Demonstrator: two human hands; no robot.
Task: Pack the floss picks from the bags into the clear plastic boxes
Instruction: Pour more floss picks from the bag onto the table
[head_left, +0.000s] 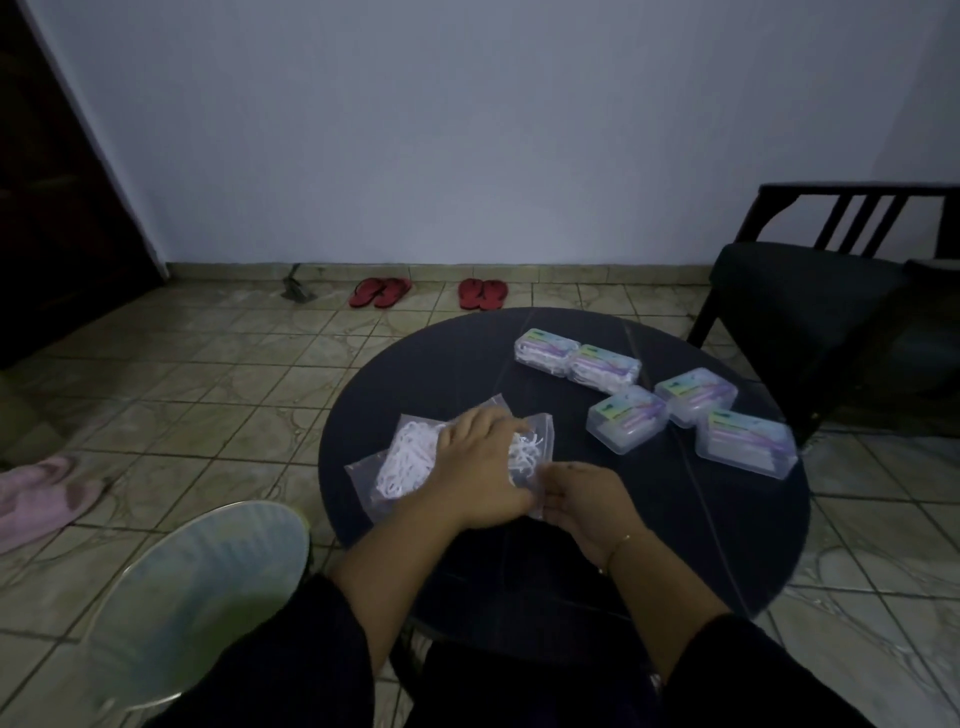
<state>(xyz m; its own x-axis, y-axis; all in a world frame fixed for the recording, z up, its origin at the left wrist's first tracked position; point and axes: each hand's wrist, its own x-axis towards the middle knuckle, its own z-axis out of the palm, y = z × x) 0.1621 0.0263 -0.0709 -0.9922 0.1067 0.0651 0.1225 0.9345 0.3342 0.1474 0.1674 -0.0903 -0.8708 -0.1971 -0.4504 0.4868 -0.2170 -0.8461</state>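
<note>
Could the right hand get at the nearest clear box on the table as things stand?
Probably yes. The right hand pinches the bag's near edge, and the nearest clear box sits just beyond it to the right on the dark table, with bare tabletop between. It would have to let go of the bag first.

- Five boxes crowd the right part of the table; only narrow gaps between them.
- The far left part is bare.
- The bag covers the near left.
</note>
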